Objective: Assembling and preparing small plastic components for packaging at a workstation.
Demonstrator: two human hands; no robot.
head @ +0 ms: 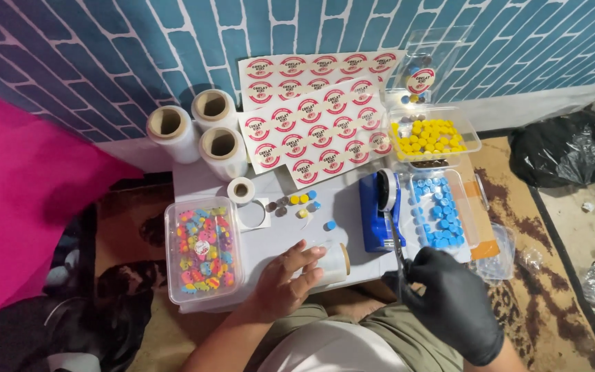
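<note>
Beside the blue tape dispenser (378, 212), the bare left hand (285, 277) rests on a clear bottle (330, 262); the black-gloved right hand (449, 300) grips scissors (399, 258).

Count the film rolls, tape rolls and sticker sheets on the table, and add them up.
Film rolls: 3
Small tape roll: 1
Sticker sheets: 2, overlapping; any beneath are hidden
Total: 6

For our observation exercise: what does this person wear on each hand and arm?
The right hand wears a black glove that covers it fully up to the wrist. The left hand is bare, with no glove, ring or watch showing. No sleeves show on either forearm.
</note>
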